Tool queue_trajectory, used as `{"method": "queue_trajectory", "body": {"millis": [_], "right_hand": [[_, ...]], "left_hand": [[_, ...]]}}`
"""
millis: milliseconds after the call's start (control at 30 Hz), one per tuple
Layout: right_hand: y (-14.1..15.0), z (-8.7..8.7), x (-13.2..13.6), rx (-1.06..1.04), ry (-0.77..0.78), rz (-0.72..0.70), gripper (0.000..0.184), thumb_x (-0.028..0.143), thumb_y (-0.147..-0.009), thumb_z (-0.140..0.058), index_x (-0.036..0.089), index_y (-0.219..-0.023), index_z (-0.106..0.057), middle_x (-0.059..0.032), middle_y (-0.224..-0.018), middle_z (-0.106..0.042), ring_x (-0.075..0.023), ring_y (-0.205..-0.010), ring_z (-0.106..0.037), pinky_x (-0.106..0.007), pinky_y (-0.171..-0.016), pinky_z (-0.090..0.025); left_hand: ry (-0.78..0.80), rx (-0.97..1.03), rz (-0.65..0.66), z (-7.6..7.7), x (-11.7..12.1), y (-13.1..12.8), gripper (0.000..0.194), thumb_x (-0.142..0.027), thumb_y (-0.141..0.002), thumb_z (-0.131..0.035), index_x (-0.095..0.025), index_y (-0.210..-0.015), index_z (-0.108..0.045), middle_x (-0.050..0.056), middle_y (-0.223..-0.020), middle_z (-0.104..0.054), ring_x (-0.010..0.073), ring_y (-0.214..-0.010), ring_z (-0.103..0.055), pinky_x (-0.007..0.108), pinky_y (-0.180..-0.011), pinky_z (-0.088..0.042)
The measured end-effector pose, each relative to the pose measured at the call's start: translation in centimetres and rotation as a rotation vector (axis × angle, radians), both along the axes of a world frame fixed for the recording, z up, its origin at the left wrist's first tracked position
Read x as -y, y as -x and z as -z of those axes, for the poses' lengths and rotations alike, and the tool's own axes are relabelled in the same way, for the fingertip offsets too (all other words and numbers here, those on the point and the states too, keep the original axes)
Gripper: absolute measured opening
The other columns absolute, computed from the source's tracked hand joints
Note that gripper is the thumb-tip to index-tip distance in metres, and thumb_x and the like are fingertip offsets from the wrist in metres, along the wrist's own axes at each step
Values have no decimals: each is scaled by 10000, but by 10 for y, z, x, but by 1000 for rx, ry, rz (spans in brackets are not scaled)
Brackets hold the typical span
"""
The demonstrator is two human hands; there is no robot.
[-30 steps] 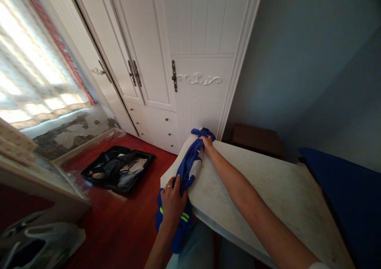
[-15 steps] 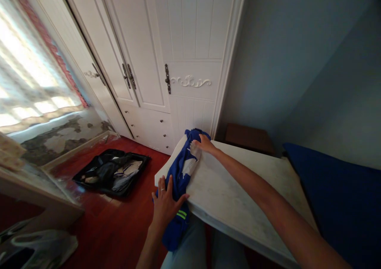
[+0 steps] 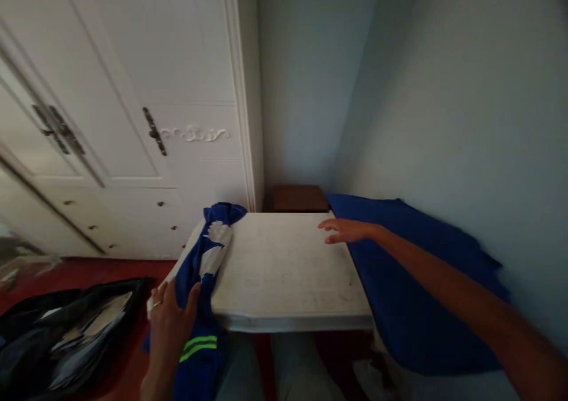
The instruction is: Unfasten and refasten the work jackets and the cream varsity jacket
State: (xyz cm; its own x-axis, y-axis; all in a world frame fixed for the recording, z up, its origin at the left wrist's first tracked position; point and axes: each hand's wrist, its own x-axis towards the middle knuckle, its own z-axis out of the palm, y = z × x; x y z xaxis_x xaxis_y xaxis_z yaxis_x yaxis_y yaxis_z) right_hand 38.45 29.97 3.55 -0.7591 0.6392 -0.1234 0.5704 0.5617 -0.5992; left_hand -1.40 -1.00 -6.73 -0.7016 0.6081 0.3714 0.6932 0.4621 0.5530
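"Where's the blue garment (image 3: 191, 271)?"

"Lower left of the frame, draped over the table (image 3: 288, 265) edge; the left hand (image 3: 171, 324) lies over it, fingers spread, probably steadying the overhang."

"And the right hand (image 3: 350, 230)?"

"Open, holding nothing, right of centre, near the blue sheet (image 3: 399, 312)."

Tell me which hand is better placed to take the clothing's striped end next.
Probably the left hand: it is at the clothing, close by the green stripes. The right hand is out over the table's other side, well away from the clothing.
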Motion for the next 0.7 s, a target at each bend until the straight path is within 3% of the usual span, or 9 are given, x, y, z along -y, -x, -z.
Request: {"method": "queue_trajectory", "body": {"millis": [133, 233, 333, 433, 533, 700], "right_hand": [[-122, -23, -11, 99, -268, 448, 500, 314, -808, -712, 220, -1293, -636, -85, -1324, -634, -217, -1134, -648, -300, -992, -487], [-203, -30, -11, 211, -407, 770, 491, 227, -834, -644, 99, -1307, -603, -215, -1363, -571, -291, -1198, -603, -386, -1034, -448], [-260, -24, -4, 275, -411, 992, 434, 231, -797, -664, 34, -1184, -650, -305, -1213, -624, -370, -1133, -626, -472, -954, -477], [-291, -11, 2, 257, -380, 1063, 291, 322, -758, -712, 112, -959, -722, -244, -1041, -703, -352, -1013, -672, -447, -878, -510], [-301, -3, 4, 162, -382, 1062, 152, 324, -746, -696, 183, -795, -725, -162, -966, -732, -312, -967, -679, -423, -883, -502], [-295, -13, 5, -85, -382, 1075, 71, 165, -669, -663, 201, -612, -688, -101, -813, -728, -253, -839, -670, -384, -850, -491]], "left_hand": [[-109, -125, 179, -4, -24, -43, 760, -656, -877, -362, -80, -1359, -480, 255, -1431, -465, 414, -1446, -290, 619, -1135, -300], [-134, -212, 302, -2, -40, -79, 691, -604, -905, -356, -77, -1326, -505, 262, -1409, -483, 403, -1442, -307, 616, -1131, -318], [-153, -265, 403, 14, -56, -111, 644, -549, -926, -364, -52, -1305, -519, 272, -1374, -511, 380, -1435, -333, 565, -1132, -355], [-141, -271, 486, 39, -71, -140, 632, -523, -937, -359, -34, -1301, -526, 271, -1376, -518, 375, -1419, -365, 533, -1111, -401], [-48, -314, 517, 60, -79, -158, 613, -494, -941, -341, -35, -1289, -551, 254, -1345, -568, 392, -1376, -423, 550, -1090, -410], [105, -408, 533, 67, -78, -161, 528, -441, -920, -344, -101, -1207, -628, 191, -1308, -633, 363, -1313, -502, 553, -1107, -370]]}}
